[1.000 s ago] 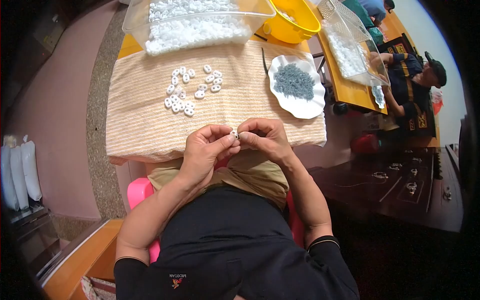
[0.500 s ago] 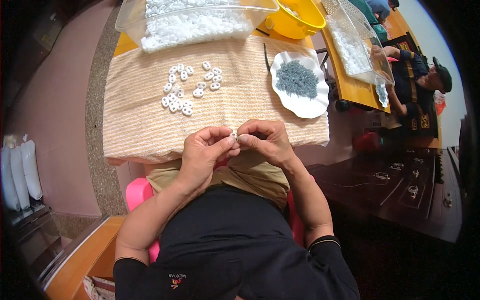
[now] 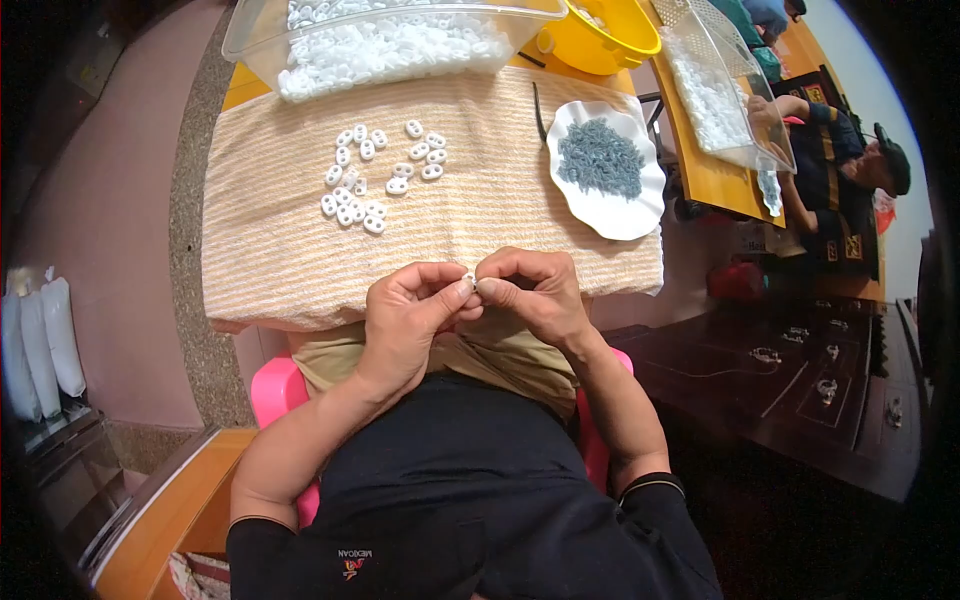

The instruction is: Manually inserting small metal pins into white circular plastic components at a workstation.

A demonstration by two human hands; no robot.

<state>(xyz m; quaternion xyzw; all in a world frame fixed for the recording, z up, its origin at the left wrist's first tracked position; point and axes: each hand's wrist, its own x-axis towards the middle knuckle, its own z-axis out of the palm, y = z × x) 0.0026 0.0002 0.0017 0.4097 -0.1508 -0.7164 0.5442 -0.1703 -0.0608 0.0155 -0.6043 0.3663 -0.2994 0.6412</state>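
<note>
My left hand (image 3: 405, 310) pinches a small white plastic piece (image 3: 471, 284) between thumb and fingertips, just off the table's near edge above my lap. My right hand (image 3: 535, 295) meets it there, its thumb and forefinger pressed together at the same piece; whether they also grip a tiny part is hidden. Beyond my hands, several white oval two-hole pieces (image 3: 374, 225) lie scattered on the striped cloth (image 3: 480, 200). To the right, a white wavy-rimmed plate (image 3: 625, 222) bears a heap of small grey-blue parts (image 3: 600, 158).
A clear plastic bin (image 3: 400, 65) of white pieces stands at the back, beside a yellow container (image 3: 610, 45). Another clear bin (image 3: 740, 155) sits on a table at the right, where a co-worker (image 3: 850, 160) reaches in. White bags (image 3: 62, 335) stand at far left.
Both hands have sunk very slightly, still pinched together at the white piece. The view has shifted a little; the scattered pieces look unchanged.
</note>
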